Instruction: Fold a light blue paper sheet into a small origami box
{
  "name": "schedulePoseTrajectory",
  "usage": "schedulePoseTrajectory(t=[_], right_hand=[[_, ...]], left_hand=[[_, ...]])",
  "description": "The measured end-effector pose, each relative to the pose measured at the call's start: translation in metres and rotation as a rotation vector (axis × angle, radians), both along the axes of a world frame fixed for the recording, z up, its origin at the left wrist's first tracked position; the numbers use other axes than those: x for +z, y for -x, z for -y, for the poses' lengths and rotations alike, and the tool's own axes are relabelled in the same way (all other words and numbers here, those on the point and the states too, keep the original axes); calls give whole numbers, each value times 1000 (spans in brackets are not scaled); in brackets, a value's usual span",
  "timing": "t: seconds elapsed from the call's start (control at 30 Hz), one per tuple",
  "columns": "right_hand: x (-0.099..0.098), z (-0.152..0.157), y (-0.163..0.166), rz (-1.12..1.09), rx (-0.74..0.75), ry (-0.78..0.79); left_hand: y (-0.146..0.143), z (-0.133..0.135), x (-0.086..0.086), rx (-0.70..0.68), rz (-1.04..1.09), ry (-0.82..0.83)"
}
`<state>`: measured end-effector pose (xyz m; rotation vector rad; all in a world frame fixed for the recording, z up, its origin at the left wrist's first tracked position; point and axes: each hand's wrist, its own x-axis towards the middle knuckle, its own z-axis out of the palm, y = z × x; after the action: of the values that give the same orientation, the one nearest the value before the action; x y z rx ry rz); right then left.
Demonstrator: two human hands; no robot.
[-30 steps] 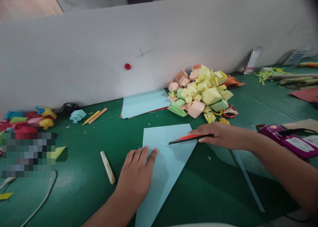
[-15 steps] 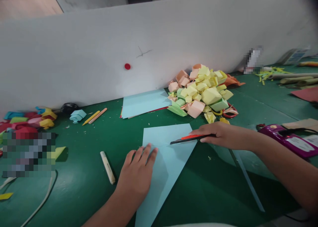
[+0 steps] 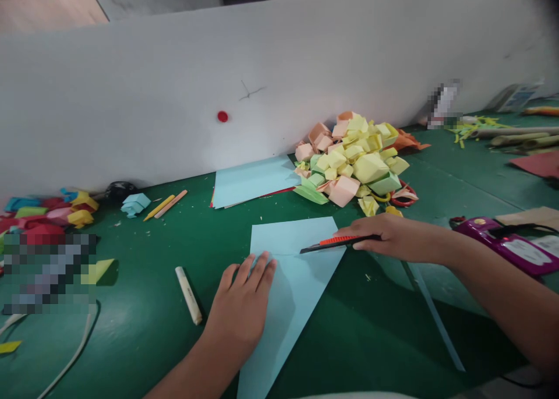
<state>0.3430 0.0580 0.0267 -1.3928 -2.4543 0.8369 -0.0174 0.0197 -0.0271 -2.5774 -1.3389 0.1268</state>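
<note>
A light blue sheet of paper (image 3: 297,294) lies on the green table, with a crease or cut line across its upper part. My left hand (image 3: 242,300) rests flat on its left side, fingers stretched out near that line. My right hand (image 3: 379,236) is closed around a red and black utility knife (image 3: 338,243), held low and almost level over the paper's upper right. The knife's tip points left, close to the line; whether it touches the paper I cannot tell. The right thumb and fingertips are partly hidden behind the knife.
A glue stick or marker (image 3: 188,295) lies left of my left hand. Behind are more blue sheets (image 3: 255,180) and a heap of folded paper pieces (image 3: 353,160). To the right sit a purple device (image 3: 506,244) and a thin blue strip (image 3: 439,317). Coloured pencils (image 3: 163,205) lie at back left.
Almost nothing differs. The whole view has shifted very slightly; both hands, the knife and the paper keep their places.
</note>
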Motion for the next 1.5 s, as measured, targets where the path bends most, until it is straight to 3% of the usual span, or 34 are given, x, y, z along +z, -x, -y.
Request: schedulePoseTrajectory(t=[0.47, 0.73, 0.93, 1.5], right_hand=[[-1, 2, -5, 12, -7, 25], [2, 10, -5, 21, -17, 13], [-1, 15, -6, 24, -34, -20], [-1, 12, -14, 8, -14, -3]], left_hand=[[1, -2, 3, -41, 25, -53], [-11, -8, 28, -257, 70, -95], [-49, -3, 31, -430, 143, 123], [-50, 0, 23, -332, 310, 289]])
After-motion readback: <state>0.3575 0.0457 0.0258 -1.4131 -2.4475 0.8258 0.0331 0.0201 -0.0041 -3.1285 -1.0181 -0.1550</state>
